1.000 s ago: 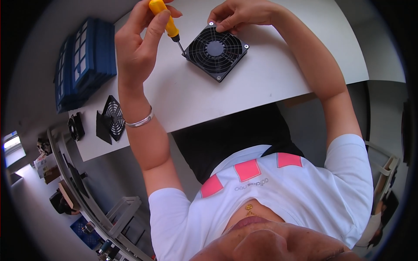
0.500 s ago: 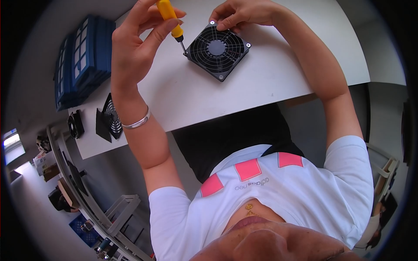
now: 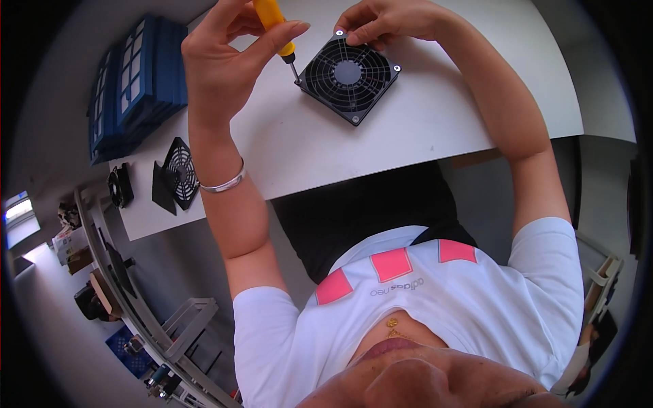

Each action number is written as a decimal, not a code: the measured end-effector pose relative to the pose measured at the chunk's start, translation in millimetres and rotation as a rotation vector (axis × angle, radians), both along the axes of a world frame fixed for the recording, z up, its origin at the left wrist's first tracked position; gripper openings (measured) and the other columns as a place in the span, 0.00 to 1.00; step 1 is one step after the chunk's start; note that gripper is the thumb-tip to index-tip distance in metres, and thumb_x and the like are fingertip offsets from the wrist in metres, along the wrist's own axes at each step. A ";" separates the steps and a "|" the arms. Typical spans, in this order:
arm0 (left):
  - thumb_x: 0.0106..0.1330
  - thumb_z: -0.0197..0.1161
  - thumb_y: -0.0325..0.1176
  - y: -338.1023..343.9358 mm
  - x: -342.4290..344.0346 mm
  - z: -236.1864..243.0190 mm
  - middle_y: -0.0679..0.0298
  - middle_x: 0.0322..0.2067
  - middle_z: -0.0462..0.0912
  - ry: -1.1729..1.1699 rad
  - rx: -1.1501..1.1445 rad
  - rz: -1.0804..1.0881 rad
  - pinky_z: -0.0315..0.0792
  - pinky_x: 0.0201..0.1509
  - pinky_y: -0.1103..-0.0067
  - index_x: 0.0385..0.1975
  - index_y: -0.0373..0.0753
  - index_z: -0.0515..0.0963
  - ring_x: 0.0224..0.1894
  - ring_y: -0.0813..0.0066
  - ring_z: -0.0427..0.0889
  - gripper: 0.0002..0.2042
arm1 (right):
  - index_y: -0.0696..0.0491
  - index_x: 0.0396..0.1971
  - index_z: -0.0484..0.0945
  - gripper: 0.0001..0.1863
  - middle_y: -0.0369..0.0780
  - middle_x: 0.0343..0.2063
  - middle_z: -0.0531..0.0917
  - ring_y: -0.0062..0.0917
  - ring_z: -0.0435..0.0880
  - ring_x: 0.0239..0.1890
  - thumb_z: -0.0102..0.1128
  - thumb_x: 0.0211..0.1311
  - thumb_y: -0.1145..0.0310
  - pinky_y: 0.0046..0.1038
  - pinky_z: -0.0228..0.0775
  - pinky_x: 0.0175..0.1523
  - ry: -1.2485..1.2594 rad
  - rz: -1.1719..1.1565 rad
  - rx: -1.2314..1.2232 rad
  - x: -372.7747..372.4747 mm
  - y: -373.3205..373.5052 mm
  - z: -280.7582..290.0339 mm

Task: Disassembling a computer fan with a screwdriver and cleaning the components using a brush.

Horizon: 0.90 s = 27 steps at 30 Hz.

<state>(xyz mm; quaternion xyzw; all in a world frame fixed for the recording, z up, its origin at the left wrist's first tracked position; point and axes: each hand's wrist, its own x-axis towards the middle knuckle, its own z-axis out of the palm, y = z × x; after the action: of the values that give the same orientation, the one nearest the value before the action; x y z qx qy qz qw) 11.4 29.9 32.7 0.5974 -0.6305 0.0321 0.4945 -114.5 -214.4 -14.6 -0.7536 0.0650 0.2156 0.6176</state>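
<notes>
A square black cooling fan (image 3: 371,88) with a wire-like guard lies on the white table (image 3: 326,153), one corner toward me. Screws show at its corners. My left hand (image 3: 228,71) is closed around the yellow handle of a screwdriver (image 3: 273,19), its thumb stretched along the handle. The screwdriver stands tilted, its tip at the fan's left corner. My right hand (image 3: 391,20) grips the fan's far corner, thumb on top beside the screw and fingers at the side, partly hidden.
Blue bins with pale panels (image 3: 136,81) stand stacked at the far left. Black fan guards (image 3: 178,173) and another small black fan (image 3: 120,185) lie near the table's left end. Past the table's left side is a grey rack (image 3: 146,319).
My left thumb has swung rightward across the screwdriver handle, and its fingers have shifted. Fan and hands appear slightly further right in the view; the tip remains at the same corner.
</notes>
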 end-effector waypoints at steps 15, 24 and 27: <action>0.69 0.67 0.31 -4.8 -2.1 -0.7 0.61 0.39 0.85 0.265 -0.179 0.032 0.82 0.47 0.80 0.55 0.38 0.77 0.41 0.73 0.87 0.16 | 0.58 0.53 0.79 0.22 0.33 0.36 0.82 0.15 0.77 0.33 0.69 0.65 0.60 0.17 0.70 0.40 0.014 0.027 -0.028 0.7 13.7 4.0; 0.69 0.67 0.31 -14.0 -18.2 -9.3 0.63 0.35 0.84 0.283 -0.102 0.049 0.82 0.45 0.83 0.56 0.36 0.76 0.38 0.76 0.86 0.17 | 0.56 0.51 0.81 0.20 0.33 0.39 0.82 0.15 0.76 0.39 0.69 0.66 0.60 0.16 0.69 0.41 0.060 0.118 0.046 -1.2 30.0 6.2; 0.69 0.67 0.30 -15.6 -17.5 -11.3 0.63 0.35 0.84 0.305 -0.104 0.031 0.82 0.45 0.83 0.56 0.36 0.76 0.38 0.75 0.86 0.17 | 0.56 0.51 0.81 0.19 0.33 0.38 0.82 0.15 0.76 0.38 0.68 0.66 0.60 0.15 0.69 0.40 0.043 0.125 0.006 -0.7 30.2 6.1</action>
<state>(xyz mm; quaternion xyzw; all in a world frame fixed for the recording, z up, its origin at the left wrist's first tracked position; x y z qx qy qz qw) -6.1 14.3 21.3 0.5786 -0.5363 -0.0184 0.6142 -115.2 -184.2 -8.5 -0.7495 0.0302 0.2702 0.6036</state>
